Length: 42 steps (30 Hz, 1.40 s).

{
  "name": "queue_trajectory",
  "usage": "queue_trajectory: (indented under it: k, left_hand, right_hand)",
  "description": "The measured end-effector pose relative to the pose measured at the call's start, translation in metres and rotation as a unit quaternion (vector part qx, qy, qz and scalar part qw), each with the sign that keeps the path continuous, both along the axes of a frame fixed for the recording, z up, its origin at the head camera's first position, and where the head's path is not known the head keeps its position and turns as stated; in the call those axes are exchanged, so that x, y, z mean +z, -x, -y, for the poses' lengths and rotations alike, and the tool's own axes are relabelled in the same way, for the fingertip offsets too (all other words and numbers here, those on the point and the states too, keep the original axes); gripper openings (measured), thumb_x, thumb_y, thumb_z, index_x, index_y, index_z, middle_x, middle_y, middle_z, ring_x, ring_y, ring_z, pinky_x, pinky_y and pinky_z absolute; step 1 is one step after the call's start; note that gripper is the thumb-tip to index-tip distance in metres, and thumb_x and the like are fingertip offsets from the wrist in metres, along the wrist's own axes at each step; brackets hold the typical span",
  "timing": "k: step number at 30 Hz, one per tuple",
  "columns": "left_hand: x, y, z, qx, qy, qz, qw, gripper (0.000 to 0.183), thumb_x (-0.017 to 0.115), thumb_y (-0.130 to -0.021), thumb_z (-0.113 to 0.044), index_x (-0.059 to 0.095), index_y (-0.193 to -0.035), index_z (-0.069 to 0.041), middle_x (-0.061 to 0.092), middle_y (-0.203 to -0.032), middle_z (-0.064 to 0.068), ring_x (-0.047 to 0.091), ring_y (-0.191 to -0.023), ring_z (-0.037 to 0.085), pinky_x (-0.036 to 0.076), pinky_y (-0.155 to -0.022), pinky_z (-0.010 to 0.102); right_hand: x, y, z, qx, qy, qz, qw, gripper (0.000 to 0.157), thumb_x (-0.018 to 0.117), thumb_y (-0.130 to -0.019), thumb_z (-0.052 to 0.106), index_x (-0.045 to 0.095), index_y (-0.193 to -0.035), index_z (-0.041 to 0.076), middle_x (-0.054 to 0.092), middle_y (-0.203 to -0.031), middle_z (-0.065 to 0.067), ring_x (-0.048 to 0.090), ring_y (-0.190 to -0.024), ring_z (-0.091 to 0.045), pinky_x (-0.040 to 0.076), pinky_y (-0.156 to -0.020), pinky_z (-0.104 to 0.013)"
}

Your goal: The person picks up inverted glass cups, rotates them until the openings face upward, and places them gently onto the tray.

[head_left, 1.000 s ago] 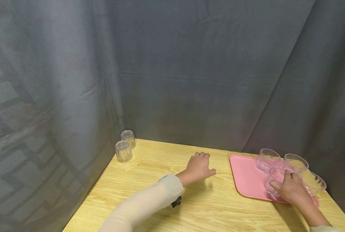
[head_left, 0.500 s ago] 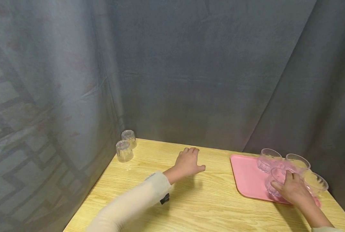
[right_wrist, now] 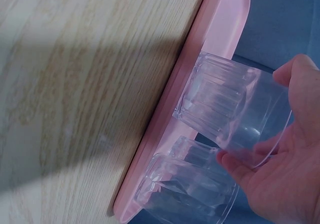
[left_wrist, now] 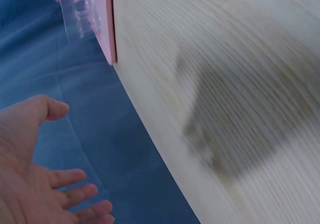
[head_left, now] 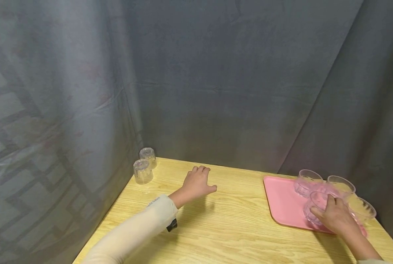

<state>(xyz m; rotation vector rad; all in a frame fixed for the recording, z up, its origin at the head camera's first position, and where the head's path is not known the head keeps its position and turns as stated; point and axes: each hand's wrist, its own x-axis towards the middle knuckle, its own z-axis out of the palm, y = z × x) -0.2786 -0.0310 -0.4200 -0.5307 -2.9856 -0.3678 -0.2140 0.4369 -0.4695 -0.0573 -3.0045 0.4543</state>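
My right hand (head_left: 337,217) holds a clear plastic cup (right_wrist: 217,99) near its rim, thumb on one side and fingers on the other. This cup is upright, its base at the near edge of the pink tray (head_left: 283,205). Several more clear cups, such as one (head_left: 303,185) behind it and one (right_wrist: 187,189) beside it, stand upright on the tray, crowded at its right half. My left hand (head_left: 196,184) hovers over the table with fingers and thumb spread, holding nothing. Nearest to it are two upturned clear cups (head_left: 143,172) at the far left corner.
The wood-grain table (head_left: 236,220) ends at a grey curtain (head_left: 209,91) along the back and at both sides. A dark device (head_left: 172,224) is strapped under the left wrist, below a light sleeve (head_left: 140,223).
My left hand has moved steadily left across the table, away from the tray and closer to the upturned cups. My right hand stays on its cup, nearly still.
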Motion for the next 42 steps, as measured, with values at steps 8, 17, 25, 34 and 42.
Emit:
queue_trajectory:
  k: [8,17,25,34,42]
  left_hand:
    - [0.003,0.006,0.023,0.018,-0.029,0.007,0.9994,0.073,0.067,-0.089,-0.054,0.053,-0.142,-0.006,0.055,-0.140,0.013,0.048,-0.130,0.034,0.044,-0.104,0.052]
    - [0.010,0.012,0.050,0.038,-0.044,0.003,0.9983,0.073,0.068,-0.088,-0.051,0.054,-0.142,-0.005,0.053,-0.143,0.016,0.047,-0.132,0.038,0.042,-0.106,0.056]
    - [0.011,0.011,0.075,0.066,-0.049,-0.008,0.9966,0.076,0.071,-0.087,-0.049,0.051,-0.144,-0.002,0.052,-0.144,0.018,0.045,-0.134,0.041,0.041,-0.107,0.057]
    - [0.010,0.014,0.101,0.086,-0.053,-0.018,0.9947,0.076,0.071,-0.087,-0.048,0.052,-0.143,-0.001,0.051,-0.144,0.019,0.045,-0.133,0.042,0.041,-0.105,0.058]
    - [0.012,0.016,0.127,0.102,-0.030,-0.040,0.9935,0.077,0.073,-0.086,-0.045,0.052,-0.141,0.005,0.052,-0.141,0.024,0.046,-0.131,0.045,0.041,-0.105,0.061]
  right_hand:
    - [-0.003,0.002,-0.003,-0.007,0.002,0.002,1.000,0.099,0.054,-0.099,0.051,0.018,-0.135,-0.034,0.021,-0.126,-0.057,0.024,-0.118,-0.073,0.030,-0.094,-0.081]
    - [-0.002,0.001,0.000,-0.005,0.006,0.005,1.000,0.097,0.055,-0.099,0.048,0.019,-0.134,-0.035,0.021,-0.127,-0.057,0.023,-0.119,-0.073,0.030,-0.095,-0.081]
    - [0.000,-0.002,0.003,-0.002,0.005,0.001,1.000,0.095,0.056,-0.099,0.045,0.020,-0.134,-0.035,0.021,-0.128,-0.058,0.022,-0.120,-0.073,0.028,-0.097,-0.081]
    - [0.002,0.000,0.003,-0.002,0.004,0.004,1.000,0.095,0.056,-0.098,0.046,0.020,-0.133,-0.035,0.022,-0.127,-0.058,0.023,-0.119,-0.073,0.028,-0.097,-0.081]
    - [-0.002,0.001,0.001,-0.007,0.003,-0.006,1.000,0.096,0.056,-0.097,0.048,0.022,-0.132,-0.034,0.023,-0.125,-0.056,0.023,-0.119,-0.073,0.029,-0.096,-0.081]
